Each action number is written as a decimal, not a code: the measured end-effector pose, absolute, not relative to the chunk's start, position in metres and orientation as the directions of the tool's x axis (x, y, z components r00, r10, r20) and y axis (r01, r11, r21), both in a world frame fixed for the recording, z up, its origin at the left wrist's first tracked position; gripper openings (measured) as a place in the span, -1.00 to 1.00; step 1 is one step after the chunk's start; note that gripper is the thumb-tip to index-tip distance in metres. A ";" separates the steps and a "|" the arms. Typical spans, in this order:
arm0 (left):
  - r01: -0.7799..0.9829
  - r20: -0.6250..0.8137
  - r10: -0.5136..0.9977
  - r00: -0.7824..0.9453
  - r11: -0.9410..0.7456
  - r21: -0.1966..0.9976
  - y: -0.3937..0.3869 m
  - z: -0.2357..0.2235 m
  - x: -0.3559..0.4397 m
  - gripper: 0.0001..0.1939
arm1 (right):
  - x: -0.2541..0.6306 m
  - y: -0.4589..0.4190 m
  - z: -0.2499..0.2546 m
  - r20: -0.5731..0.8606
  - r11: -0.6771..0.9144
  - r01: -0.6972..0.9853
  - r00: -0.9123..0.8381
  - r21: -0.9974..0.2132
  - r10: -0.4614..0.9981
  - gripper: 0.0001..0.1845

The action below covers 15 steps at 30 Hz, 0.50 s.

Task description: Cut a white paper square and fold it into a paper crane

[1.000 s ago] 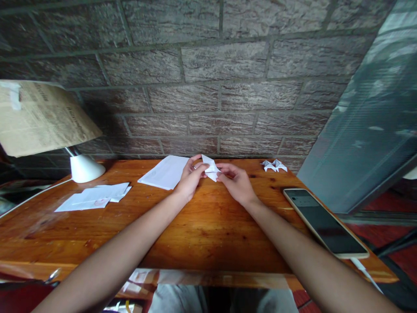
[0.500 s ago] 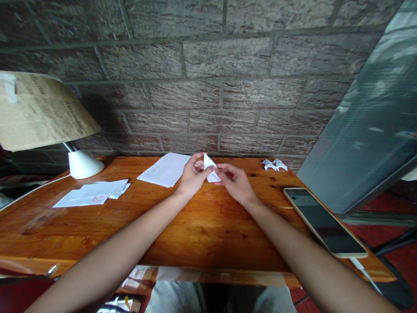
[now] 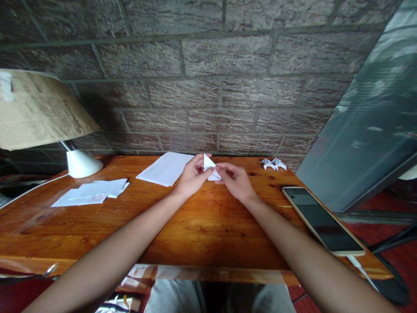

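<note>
A small piece of folded white paper (image 3: 209,162) is held above the far middle of the wooden table. My left hand (image 3: 193,174) grips its left side, thumb across the front and fingers behind. My right hand (image 3: 237,180) pinches the lower right part between thumb and fingers. One pointed corner of the paper sticks up; its lower folds are partly covered by my fingers. Just left of my left hand lies a stack of white paper (image 3: 162,169). Two small folded paper figures (image 3: 273,163) stand at the far right of the table.
On the right edge lies a phone (image 3: 324,221) with a white cable (image 3: 362,271) plugged in. A lamp with a white base (image 3: 83,164) and newspaper-covered shade (image 3: 42,111) stands at the left, with loose paper pieces (image 3: 91,192) before it. A brick wall (image 3: 202,93) closes the back.
The folded paper has turned more upright and looks narrower than a second ago. Both hands have kept hold of it, shifting only slightly. The camera view has tilted a little.
</note>
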State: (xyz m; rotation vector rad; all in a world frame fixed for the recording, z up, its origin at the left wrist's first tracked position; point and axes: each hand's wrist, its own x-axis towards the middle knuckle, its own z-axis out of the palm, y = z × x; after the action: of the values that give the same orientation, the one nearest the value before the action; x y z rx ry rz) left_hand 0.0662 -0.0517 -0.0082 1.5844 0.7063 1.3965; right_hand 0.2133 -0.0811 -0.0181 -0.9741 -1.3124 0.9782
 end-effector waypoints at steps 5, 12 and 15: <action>-0.192 0.449 0.875 0.180 -0.416 0.889 -0.049 -0.009 0.066 -0.59 | 0.215 -0.079 -0.020 0.310 0.309 -0.036 -0.001 -0.950 0.951 -0.68; -0.172 0.442 0.870 0.220 -0.412 0.895 -0.049 -0.010 0.063 -0.52 | 0.215 -0.079 -0.022 0.326 0.326 -0.004 -0.013 -0.945 0.945 -0.70; -0.170 0.446 0.866 0.227 -0.416 0.893 -0.050 -0.011 0.064 -0.51 | 0.216 -0.078 -0.023 0.342 0.341 0.045 0.004 -0.939 0.940 -0.71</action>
State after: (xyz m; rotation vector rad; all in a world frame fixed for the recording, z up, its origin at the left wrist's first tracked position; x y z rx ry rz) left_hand 0.0635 -0.0499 -0.0108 1.5490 0.6775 1.3684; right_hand 0.2156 -0.0784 -0.0228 -0.9845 -1.3771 0.9189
